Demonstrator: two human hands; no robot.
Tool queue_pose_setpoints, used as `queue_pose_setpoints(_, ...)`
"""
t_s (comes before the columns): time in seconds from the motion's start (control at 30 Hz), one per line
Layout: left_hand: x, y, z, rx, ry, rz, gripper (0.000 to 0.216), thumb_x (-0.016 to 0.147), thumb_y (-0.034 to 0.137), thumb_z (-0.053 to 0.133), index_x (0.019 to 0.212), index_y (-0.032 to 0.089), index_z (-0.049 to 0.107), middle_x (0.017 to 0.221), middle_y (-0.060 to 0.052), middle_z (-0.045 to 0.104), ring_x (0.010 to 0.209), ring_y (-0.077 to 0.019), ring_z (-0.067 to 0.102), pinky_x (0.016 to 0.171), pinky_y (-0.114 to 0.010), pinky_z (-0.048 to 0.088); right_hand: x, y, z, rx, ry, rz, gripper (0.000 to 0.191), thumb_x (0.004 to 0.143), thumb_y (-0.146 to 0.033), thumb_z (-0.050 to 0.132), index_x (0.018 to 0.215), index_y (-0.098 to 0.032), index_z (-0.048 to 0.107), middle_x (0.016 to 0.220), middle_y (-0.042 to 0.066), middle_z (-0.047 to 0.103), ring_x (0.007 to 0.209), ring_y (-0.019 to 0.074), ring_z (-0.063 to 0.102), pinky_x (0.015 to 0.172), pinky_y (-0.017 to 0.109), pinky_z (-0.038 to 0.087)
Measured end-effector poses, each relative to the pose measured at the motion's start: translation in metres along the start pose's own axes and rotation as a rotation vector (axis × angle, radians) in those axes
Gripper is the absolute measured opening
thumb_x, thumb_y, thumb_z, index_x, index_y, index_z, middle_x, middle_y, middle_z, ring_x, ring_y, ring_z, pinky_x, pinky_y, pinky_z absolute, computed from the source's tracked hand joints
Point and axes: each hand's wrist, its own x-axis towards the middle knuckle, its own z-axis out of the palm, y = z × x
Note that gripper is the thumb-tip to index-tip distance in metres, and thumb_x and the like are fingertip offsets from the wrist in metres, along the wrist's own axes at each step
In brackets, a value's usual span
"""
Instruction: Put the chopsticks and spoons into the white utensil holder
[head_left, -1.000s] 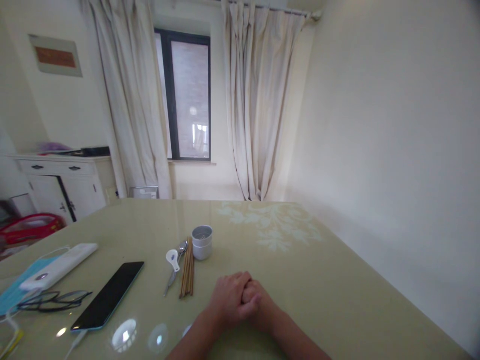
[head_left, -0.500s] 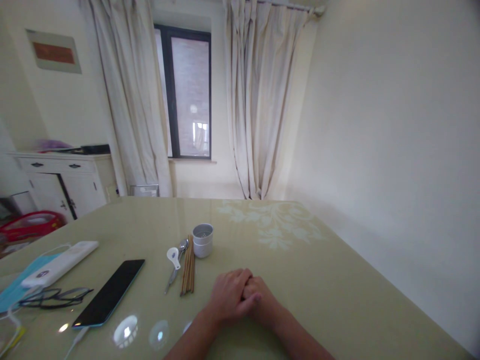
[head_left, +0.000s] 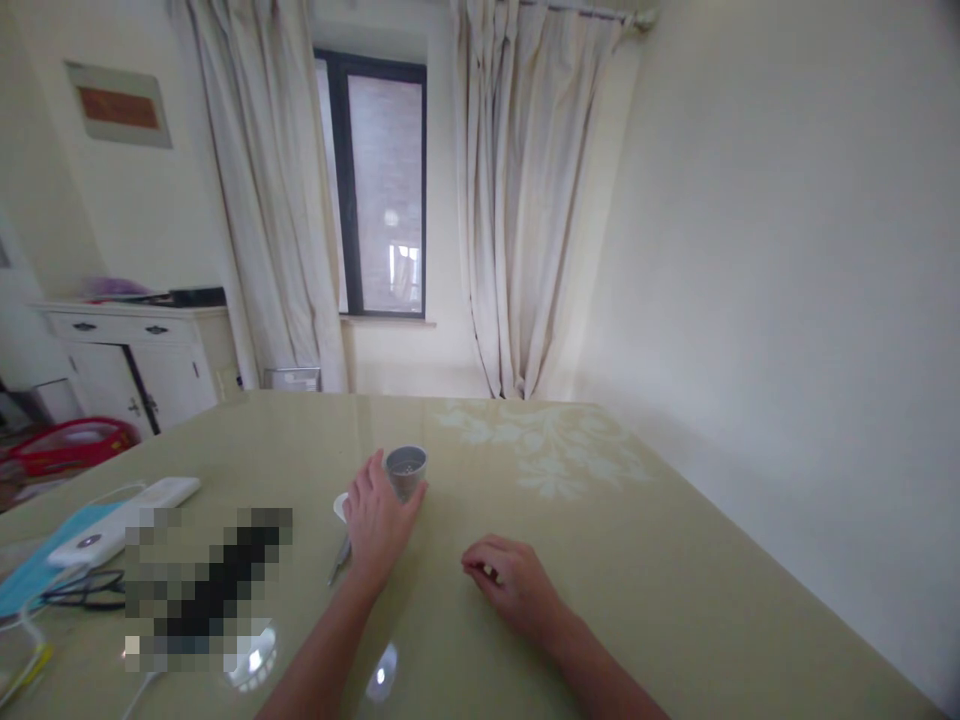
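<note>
My left hand (head_left: 381, 520) reaches over the table with its fingers apart, at the near side of a small grey-white cup (head_left: 406, 462). Its fingers lie along the cup's left side and its thumb crosses the lower front; a firm grip does not show. Small specks show inside the cup. Beneath that hand, a white spoon (head_left: 340, 507) and a metal utensil's handle (head_left: 340, 562) peek out on the left, while the wooden chopsticks are hidden. My right hand (head_left: 517, 585) rests on the table, fingers loosely curled together, with no object visible in it.
On the left lie a pixelated dark phone (head_left: 225, 580), eyeglasses (head_left: 86, 590), a white power bank (head_left: 124, 520) with cables and a blue mask (head_left: 45, 570). The glossy table (head_left: 675, 600) meets a wall on the right. Curtains and a window stand beyond.
My hands, clasped together before, have separated. My left hand has moved forward and left to the cup, covering the chopsticks. My right hand has stayed nearly in place.
</note>
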Motion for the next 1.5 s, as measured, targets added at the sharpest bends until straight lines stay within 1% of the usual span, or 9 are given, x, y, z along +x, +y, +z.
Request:
queue_pose_setpoints(0.17,0.004,-0.004,0.004,0.055,-0.153,0.02,0.082,0.099,0.051,0.056,0.161,0.004,0.03,0.135,-0.027,0.072,0.126,-0.0419,0.068,0.103,-0.052,0.048,0.001,-0.001,-0.003,-0.02,0.03,0.031,0.017,0.102,-0.021,0.062,0.1,-0.022,0.079,0.098,0.005,0.081,0.086,0.0187,0.075,0.081,0.026,0.055)
queue_pose_setpoints(0.43,-0.023,0.01,0.005,-0.203,-0.265,0.16,0.069,0.092,0.046,0.071,0.146,0.01,0.049,0.139,-0.023,0.072,0.13,-0.0385,0.068,0.109,-0.05,0.051,0.004,0.005,-0.007,0.115,0.157,0.295,0.035,0.099,-0.049,0.07,0.117,-0.02,0.076,0.109,0.012,0.077,0.091,0.0249,0.076,0.073,0.033,0.062)
queue_pose_setpoints(0.6,-0.051,0.03,0.008,-0.585,-0.439,0.301,0.062,0.085,0.039,0.079,0.14,0.017,0.058,0.139,-0.018,0.072,0.129,-0.034,0.069,0.109,-0.049,0.055,0.005,0.012,-0.012,0.326,0.266,0.339,0.092,0.08,-0.056,0.088,0.155,-0.019,0.05,0.147,0.021,0.066,0.126,0.0349,0.069,0.101,0.049,0.06)
queue_pose_setpoints(0.67,-0.057,0.034,0.008,-0.699,-0.557,0.356,0.065,0.082,0.034,0.082,0.141,0.019,0.06,0.141,-0.017,0.071,0.128,-0.0324,0.069,0.105,-0.048,0.058,0.005,0.01,-0.015,0.382,0.282,0.32,0.094,0.079,-0.054,0.089,0.155,-0.019,0.047,0.147,0.02,0.067,0.133,0.0353,0.067,0.111,0.052,0.055)
queue_pose_setpoints(0.77,-0.05,0.028,0.009,-0.777,-0.699,0.384,0.081,0.073,0.033,0.089,0.148,0.022,0.057,0.15,-0.016,0.067,0.132,-0.031,0.067,0.104,-0.044,0.06,0.005,0.005,-0.02,0.416,0.291,0.306,0.074,0.081,-0.05,0.088,0.141,-0.021,0.057,0.134,0.015,0.075,0.125,0.0329,0.071,0.112,0.051,0.054)
queue_pose_setpoints(0.87,-0.027,0.004,0.008,-0.605,-0.551,0.264,0.07,0.084,0.038,0.08,0.149,0.021,0.058,0.151,-0.016,0.066,0.135,-0.0308,0.066,0.109,-0.046,0.057,0.006,0.002,-0.023,0.404,0.309,0.329,0.066,0.081,-0.049,0.088,0.132,-0.021,0.06,0.126,0.014,0.078,0.116,0.0317,0.075,0.105,0.049,0.057)
queue_pose_setpoints(1.0,-0.001,-0.034,0.003,-0.036,-0.273,0.179,0.047,0.103,0.036,0.051,0.145,0.018,0.063,0.144,-0.018,0.071,0.14,-0.0353,0.062,0.119,-0.055,0.046,0.007,0.005,-0.023,0.398,0.302,0.346,0.064,0.081,-0.049,0.088,0.13,-0.021,0.06,0.124,0.014,0.079,0.114,0.0312,0.076,0.102,0.047,0.059)
queue_pose_setpoints(1.2,-0.007,-0.052,0.008,0.301,-0.412,0.153,0.056,0.104,0.044,0.048,0.154,0.023,0.059,0.165,-0.014,0.056,0.153,-0.0375,0.05,0.126,-0.06,0.035,0.006,0.006,-0.024,0.395,0.311,0.332,0.064,0.08,-0.048,0.088,0.131,-0.021,0.059,0.125,0.014,0.078,0.114,0.0303,0.075,0.103,0.047,0.058)
queue_pose_setpoints(1.5,-0.008,-0.056,0.015,0.286,-0.459,0.194,0.06,0.104,0.043,0.045,0.159,0.019,0.055,0.167,-0.015,0.053,0.155,-0.0352,0.047,0.128,-0.055,0.033,0.006,0.004,-0.027,0.396,0.311,0.332,0.062,0.081,-0.05,0.087,0.128,-0.021,0.06,0.122,0.014,0.079,0.111,0.0307,0.075,0.102,0.047,0.057)
